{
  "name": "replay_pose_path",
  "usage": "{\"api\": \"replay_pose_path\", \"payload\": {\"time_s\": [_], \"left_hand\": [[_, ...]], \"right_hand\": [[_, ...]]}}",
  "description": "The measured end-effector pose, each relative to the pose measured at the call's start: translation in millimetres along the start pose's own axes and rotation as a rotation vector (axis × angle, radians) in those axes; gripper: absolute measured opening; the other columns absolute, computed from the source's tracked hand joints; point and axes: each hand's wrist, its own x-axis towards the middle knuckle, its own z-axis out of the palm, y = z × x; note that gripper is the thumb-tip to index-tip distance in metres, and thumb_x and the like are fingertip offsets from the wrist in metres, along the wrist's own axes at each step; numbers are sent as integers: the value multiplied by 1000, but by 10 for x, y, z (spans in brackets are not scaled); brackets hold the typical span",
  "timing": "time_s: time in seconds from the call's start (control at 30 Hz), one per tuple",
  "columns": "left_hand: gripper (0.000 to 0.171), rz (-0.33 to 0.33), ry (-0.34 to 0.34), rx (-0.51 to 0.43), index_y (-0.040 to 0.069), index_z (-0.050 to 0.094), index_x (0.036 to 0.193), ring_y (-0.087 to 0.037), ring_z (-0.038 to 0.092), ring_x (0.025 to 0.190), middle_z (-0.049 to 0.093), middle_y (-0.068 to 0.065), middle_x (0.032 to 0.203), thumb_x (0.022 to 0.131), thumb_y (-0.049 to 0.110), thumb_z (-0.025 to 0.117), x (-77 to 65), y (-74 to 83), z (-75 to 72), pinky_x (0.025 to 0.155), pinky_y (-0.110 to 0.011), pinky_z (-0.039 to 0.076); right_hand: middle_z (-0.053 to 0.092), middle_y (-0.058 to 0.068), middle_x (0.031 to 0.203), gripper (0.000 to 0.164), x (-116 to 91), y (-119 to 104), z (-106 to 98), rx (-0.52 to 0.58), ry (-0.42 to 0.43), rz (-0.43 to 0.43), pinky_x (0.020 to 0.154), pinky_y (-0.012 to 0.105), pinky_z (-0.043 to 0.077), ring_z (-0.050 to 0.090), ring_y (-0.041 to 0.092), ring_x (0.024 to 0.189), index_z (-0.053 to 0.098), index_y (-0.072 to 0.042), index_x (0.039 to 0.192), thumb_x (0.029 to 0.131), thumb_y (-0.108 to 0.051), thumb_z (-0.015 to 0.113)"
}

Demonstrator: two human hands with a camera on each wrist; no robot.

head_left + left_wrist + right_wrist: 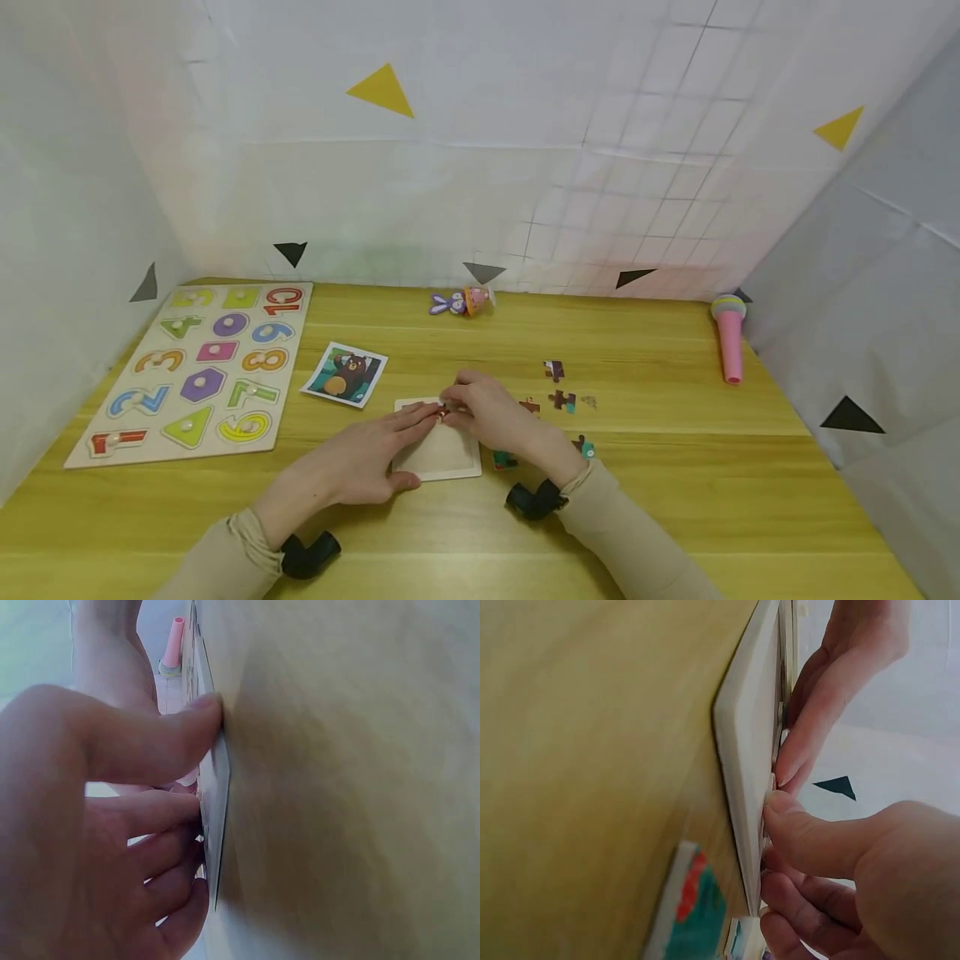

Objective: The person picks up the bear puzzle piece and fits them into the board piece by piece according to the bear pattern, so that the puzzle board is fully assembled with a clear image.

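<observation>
A shallow square wooden puzzle tray [437, 458] lies on the table, its lower part bare. My left hand [358, 460] rests on the tray's upper left with its fingers stretched out, and its thumb [191, 727] touches the near edge. At the top of the tray my right hand [491, 414] pinches a small reddish jigsaw piece [442, 413] between thumb and fingers, close to the left fingertips. The fingers cover most of that piece and whatever lies under the left hand. Beside the right forearm is a green jigsaw piece [504, 459].
Several loose jigsaw pieces [562, 402] lie right of the tray. A bear picture card [347, 375] and a number-and-shape board [292, 333] are to the left. At the back sits a rabbit toy [463, 302]; a pink toy microphone [729, 342] lies at the right.
</observation>
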Motion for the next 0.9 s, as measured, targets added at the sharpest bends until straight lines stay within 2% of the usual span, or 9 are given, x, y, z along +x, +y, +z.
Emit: {"api": "replay_pose_path", "payload": {"time_s": [0.2,0.43,0.67,0.9], "left_hand": [[77,19,3,0,9,31,158,-26,27,151,23,-5,166,95,37,66,-8,-11,17,116,-48,37],[76,8,-11,-4,11,29,159,-24,24,152,20,-3,167,97,40,63,-8,-15,22,118,-48,34],[75,22,-9,-26,11,27,159,-27,24,152,20,-4,167,98,37,62,5,-2,16,117,-50,34],[76,19,-12,-20,12,26,160,-25,21,153,18,-2,168,98,39,61,-5,-26,29,118,-48,33]], "right_hand": [[60,3,98,27,-9,0,-19,16,-31,7,67,23,46,53,11,79,71,-5,119,95,-17,69],[62,4,105,32,-88,43,-94,92,-72,8,80,30,54,61,17,92,67,-4,126,95,-10,69],[65,2,110,31,-159,108,-133,125,-57,-2,87,33,55,63,16,100,68,-7,124,93,-8,71],[66,5,120,37,-198,99,-257,147,-94,-2,95,37,54,64,20,110,65,-6,129,93,-10,71]]}}
